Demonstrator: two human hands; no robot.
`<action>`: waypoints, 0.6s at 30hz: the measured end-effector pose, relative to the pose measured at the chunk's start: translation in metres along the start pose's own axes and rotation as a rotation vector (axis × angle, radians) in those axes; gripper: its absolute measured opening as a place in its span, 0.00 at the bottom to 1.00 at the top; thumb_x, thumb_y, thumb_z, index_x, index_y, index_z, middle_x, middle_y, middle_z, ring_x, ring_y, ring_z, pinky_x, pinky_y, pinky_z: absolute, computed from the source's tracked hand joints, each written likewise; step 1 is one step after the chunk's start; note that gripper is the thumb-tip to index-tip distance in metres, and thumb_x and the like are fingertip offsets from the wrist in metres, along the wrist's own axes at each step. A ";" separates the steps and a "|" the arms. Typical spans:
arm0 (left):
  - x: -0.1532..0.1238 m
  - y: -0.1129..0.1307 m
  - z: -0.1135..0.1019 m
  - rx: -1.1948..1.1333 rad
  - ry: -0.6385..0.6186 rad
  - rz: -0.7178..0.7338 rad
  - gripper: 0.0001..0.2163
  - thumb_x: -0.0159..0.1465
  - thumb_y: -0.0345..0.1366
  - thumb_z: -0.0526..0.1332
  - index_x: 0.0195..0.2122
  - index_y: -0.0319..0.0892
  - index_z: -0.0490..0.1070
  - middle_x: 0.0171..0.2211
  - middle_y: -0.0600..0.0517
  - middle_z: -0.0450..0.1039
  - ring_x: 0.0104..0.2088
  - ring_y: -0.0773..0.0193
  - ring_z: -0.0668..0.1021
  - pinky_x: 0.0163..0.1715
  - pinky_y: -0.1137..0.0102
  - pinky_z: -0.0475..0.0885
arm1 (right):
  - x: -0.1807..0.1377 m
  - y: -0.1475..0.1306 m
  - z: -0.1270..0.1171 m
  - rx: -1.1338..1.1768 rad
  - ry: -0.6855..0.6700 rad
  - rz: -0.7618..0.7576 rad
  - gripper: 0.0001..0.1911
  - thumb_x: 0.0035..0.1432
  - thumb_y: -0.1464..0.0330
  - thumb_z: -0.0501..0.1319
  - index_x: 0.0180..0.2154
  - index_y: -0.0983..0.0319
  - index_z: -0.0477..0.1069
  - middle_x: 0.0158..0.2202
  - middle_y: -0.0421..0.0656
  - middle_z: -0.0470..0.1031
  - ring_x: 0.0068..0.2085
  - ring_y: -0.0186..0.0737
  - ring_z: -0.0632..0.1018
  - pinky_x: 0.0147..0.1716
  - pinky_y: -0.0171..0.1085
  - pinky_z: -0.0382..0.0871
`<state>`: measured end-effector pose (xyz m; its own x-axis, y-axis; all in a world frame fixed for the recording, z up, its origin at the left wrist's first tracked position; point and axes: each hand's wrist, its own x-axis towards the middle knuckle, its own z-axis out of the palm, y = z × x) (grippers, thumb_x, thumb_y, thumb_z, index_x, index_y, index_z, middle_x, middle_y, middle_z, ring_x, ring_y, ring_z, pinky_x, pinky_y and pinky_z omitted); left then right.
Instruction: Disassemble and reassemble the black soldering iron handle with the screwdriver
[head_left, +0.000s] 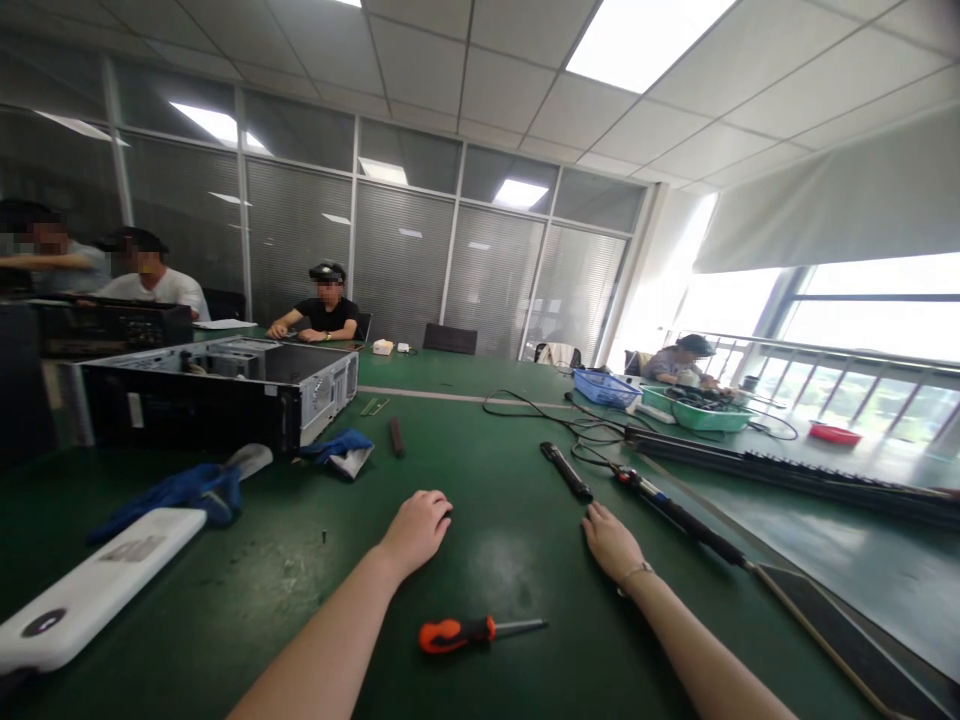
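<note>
My left hand rests on the green table with its fingers curled under in a loose fist; I cannot make out anything in it. My right hand lies palm down on the table, fingers stretched forward, holding nothing. An orange-handled screwdriver lies between my forearms, nearer to me than either hand. A black cylindrical tool lies just beyond my right hand. A long black rod with a cable runs past the right of that hand.
An open computer case stands at the left, with blue cloths and a white panel near it. A blue basket, a green tray, cables and long black strips are at the right. Several people sit at the far sides.
</note>
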<state>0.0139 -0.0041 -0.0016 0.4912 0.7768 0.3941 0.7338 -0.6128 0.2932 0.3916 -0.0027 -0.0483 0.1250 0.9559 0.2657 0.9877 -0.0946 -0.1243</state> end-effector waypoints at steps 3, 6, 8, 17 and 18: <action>0.000 -0.001 0.001 0.007 0.005 0.007 0.13 0.64 0.32 0.53 0.45 0.41 0.73 0.46 0.47 0.72 0.47 0.56 0.72 0.49 0.62 0.67 | -0.013 -0.044 -0.002 0.050 -0.009 -0.109 0.26 0.62 0.63 0.46 0.57 0.68 0.63 0.61 0.50 0.61 0.61 0.45 0.63 0.61 0.42 0.55; -0.001 -0.002 0.002 0.015 0.005 0.003 0.13 0.64 0.32 0.53 0.45 0.42 0.73 0.46 0.47 0.72 0.47 0.57 0.72 0.49 0.62 0.67 | -0.022 -0.091 -0.007 0.109 -0.031 -0.249 0.27 0.63 0.62 0.46 0.58 0.68 0.62 0.62 0.47 0.60 0.62 0.41 0.61 0.62 0.38 0.53; -0.001 -0.002 0.003 0.020 0.005 -0.006 0.12 0.64 0.32 0.53 0.45 0.42 0.73 0.46 0.47 0.72 0.47 0.57 0.72 0.49 0.63 0.67 | -0.026 -0.120 -0.012 0.207 -0.078 -0.386 0.28 0.63 0.62 0.45 0.59 0.71 0.60 0.62 0.50 0.59 0.62 0.43 0.60 0.62 0.41 0.52; 0.003 -0.001 0.006 0.034 0.016 -0.005 0.12 0.64 0.33 0.53 0.45 0.43 0.73 0.46 0.47 0.72 0.47 0.56 0.72 0.50 0.62 0.67 | -0.039 -0.166 -0.039 0.476 -0.249 -0.731 0.26 0.63 0.64 0.46 0.60 0.64 0.59 0.63 0.47 0.58 0.63 0.43 0.59 0.62 0.45 0.52; 0.004 -0.001 0.005 0.033 0.014 -0.003 0.12 0.64 0.33 0.53 0.45 0.43 0.73 0.46 0.47 0.72 0.48 0.56 0.72 0.50 0.62 0.67 | -0.041 -0.165 -0.044 0.498 -0.267 -0.759 0.25 0.64 0.64 0.46 0.60 0.63 0.59 0.63 0.47 0.58 0.63 0.43 0.59 0.62 0.45 0.52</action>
<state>0.0178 0.0002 -0.0046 0.4822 0.7766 0.4054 0.7506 -0.6048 0.2660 0.2281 -0.0383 0.0031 -0.6211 0.7513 0.2234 0.6350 0.6494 -0.4183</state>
